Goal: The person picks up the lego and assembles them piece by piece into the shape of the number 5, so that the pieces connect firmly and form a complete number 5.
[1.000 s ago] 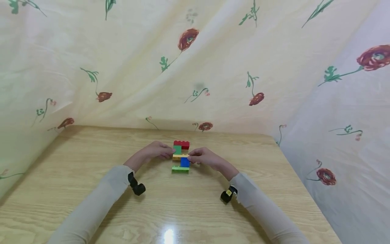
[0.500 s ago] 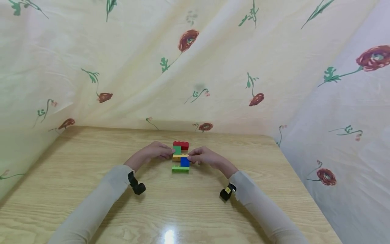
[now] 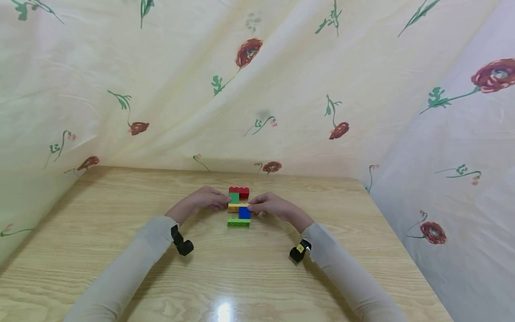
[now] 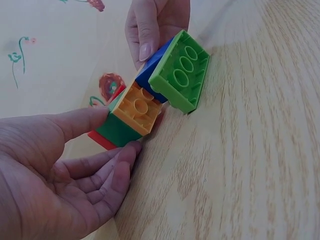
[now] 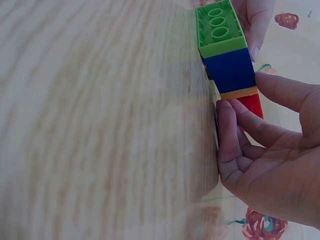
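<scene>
Several toy building bricks are joined in a zigzag stack lying on its side. From the far end come a red brick [image 3: 239, 192], a green brick [image 3: 234, 198], an orange brick [image 3: 233, 208], a blue brick [image 3: 244, 213] and a lime green brick [image 3: 238, 222]. The lime brick's hollow underside [image 4: 186, 67] faces the person. My left hand [image 3: 208, 198] holds the stack from the left, thumb at the green brick [image 4: 120, 122] and fingers beneath. From the right, my right hand [image 3: 272, 207] pinches the blue brick [image 5: 230, 70] near the orange one, its fingers curled low by the tabletop.
The bricks are near the back of a wooden table [image 3: 249, 268]. Behind it and along the sides hangs a flowered cloth [image 3: 181, 89]. Black wrist cameras [image 3: 185, 247] sit at both sleeve cuffs.
The near end with the lime green brick has shifted very slightly away from the person. Both hands keep their hold, and the right wrist has edged slightly forward.
</scene>
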A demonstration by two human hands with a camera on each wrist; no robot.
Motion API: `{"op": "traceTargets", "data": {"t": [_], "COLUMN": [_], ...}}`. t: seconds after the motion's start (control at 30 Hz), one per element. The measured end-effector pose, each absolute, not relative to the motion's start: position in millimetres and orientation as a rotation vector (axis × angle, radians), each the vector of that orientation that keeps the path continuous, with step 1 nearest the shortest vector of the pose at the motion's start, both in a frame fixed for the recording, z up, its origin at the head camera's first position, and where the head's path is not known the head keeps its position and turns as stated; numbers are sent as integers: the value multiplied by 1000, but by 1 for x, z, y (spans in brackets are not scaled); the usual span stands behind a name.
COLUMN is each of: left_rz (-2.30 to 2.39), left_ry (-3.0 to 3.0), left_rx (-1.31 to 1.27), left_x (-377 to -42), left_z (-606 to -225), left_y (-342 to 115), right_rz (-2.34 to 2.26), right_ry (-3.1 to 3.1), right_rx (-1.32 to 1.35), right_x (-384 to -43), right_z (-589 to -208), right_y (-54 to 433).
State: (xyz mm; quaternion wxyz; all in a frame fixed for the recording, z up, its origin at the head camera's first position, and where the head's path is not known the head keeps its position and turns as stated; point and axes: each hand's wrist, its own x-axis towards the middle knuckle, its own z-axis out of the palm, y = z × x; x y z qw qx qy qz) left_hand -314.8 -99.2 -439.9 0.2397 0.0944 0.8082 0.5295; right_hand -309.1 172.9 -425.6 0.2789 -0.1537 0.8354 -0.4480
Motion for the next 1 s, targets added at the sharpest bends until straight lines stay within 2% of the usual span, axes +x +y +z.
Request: {"op": "traceTargets", "data": {"t": [1.0], "left_rz": [1487], "left_ry": [2219], "left_rx": [220], "left_x": [-312], "left_z": [-440], "left_y": [-98], "right_rz": [-1214], "right_ry": [2226], "right_rx": [-413], "right_x": [-313], "right_z": [-428], "right_y": [174]}}
